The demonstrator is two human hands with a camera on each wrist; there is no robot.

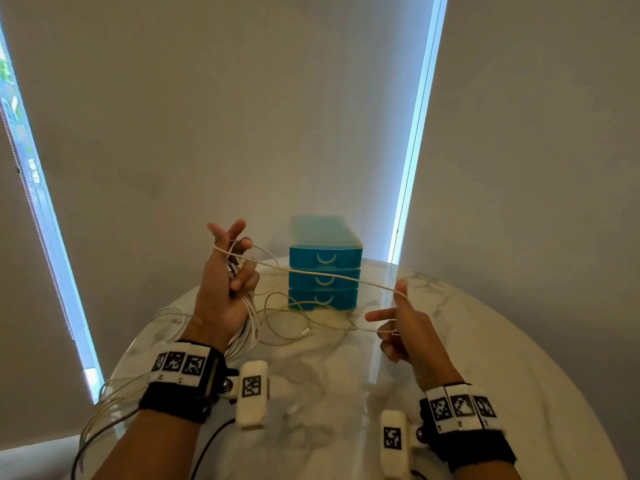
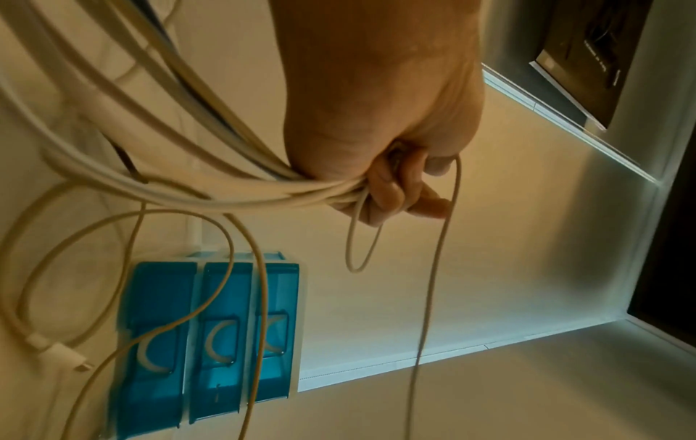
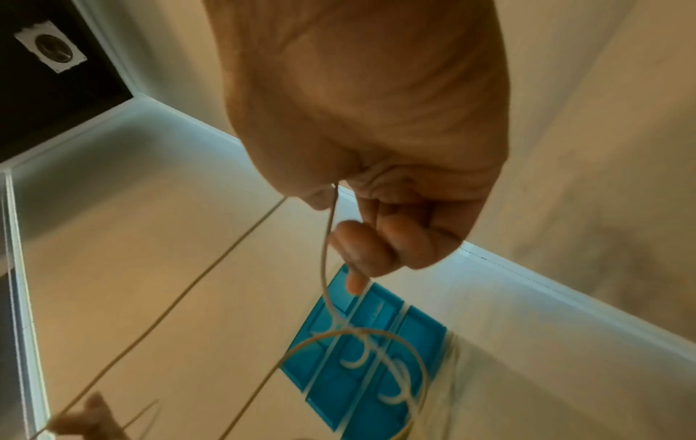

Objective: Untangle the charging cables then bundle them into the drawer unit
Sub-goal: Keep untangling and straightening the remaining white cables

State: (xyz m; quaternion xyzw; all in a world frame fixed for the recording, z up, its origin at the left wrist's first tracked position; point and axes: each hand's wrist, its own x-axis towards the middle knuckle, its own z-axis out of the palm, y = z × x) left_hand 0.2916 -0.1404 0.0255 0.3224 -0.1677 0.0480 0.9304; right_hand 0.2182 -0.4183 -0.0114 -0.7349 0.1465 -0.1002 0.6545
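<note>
Place: a room in a home, or perhaps a small home office; I cannot tell which.
Desk: a round marble-patterned desk with a glossy top, pushed close to the window.
Window: pale roller blinds drawn down, daylight showing in narrow strips at their edges, greenery outside at the far left.
Storage: a small blue plastic drawer unit with three drawers, standing on the desk.
Clutter: white charging cables looped loosely across the desk.
</note>
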